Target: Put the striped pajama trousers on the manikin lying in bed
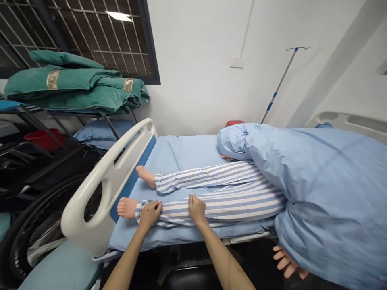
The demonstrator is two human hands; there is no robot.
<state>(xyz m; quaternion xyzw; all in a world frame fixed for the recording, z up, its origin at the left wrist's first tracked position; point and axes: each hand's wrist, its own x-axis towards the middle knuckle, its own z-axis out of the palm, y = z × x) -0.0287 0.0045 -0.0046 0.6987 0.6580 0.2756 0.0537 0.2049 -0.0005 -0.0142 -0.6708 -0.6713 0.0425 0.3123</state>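
A figure that looks like a care mannequin lies on a bed with a light blue sheet (193, 147), in blue-and-white striped trousers (242, 201). My left hand (150, 214) is closed on the nearer trouser leg just above the bare near foot (127, 207). Further up the same leg, around the shin, my right hand (197, 208) is curled with the striped cloth under its fingers. The far foot (146, 176) lies behind, toes up. A bunched light blue quilt (326, 189) covers the upper body, and a mannequin hand (288, 262) sticks out below it.
The white footboard (105, 193) rises to the left of the feet. Beyond it stand a wheelchair wheel (18, 241), a red basin (45, 139) and folded green quilts (75, 88). An IV pole (281, 82) stands behind the bed. A black seat (193, 278) is below me.
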